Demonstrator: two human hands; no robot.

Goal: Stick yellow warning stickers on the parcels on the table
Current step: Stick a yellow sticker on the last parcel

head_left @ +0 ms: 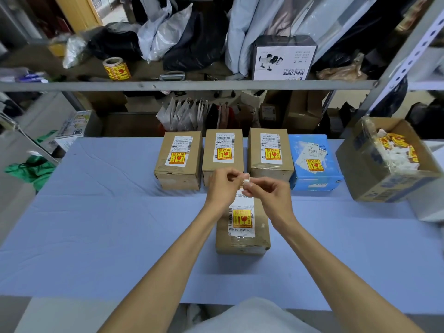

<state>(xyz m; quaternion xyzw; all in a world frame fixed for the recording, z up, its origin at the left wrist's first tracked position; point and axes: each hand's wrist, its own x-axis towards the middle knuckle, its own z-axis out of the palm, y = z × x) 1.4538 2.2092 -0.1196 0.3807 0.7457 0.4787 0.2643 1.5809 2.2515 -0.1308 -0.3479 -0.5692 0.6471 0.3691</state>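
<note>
A: Hands?
B: A white scrap (247, 181) is pinched between left hand (222, 182) and right hand (266, 191).
A: Parcel (224, 241)?
B: Found directly beneath, yellow sticker (242, 218) applied, long axis pointed away. Scrap carton (374, 169) is placed rightward; right hand judged nearer.

Clock directions are read from the centre parcel (242, 245), which lies on the table (96, 236) nearest the person. At 12 o'clock, along the table's far edge, a row stands close together: first parcel (179, 173), second parcel (222, 168), third parcel (270, 168) and fourth parcel (314, 175), counted left to right. Each parcel carries a warning sticker (242, 218) on its top face. At 2 o'clock an open carton (370, 169) holds loose sticker scraps (397, 152). Behind the table runs a shelf (192, 85), bearing a sticker roll (117, 68) at 11 o'clock and an upright box (283, 58) at 1 o'clock. The left hand (222, 183) and right hand (269, 188) meet above the centre parcel's far end, with a paper scrap (247, 182) pinched between them.
</note>
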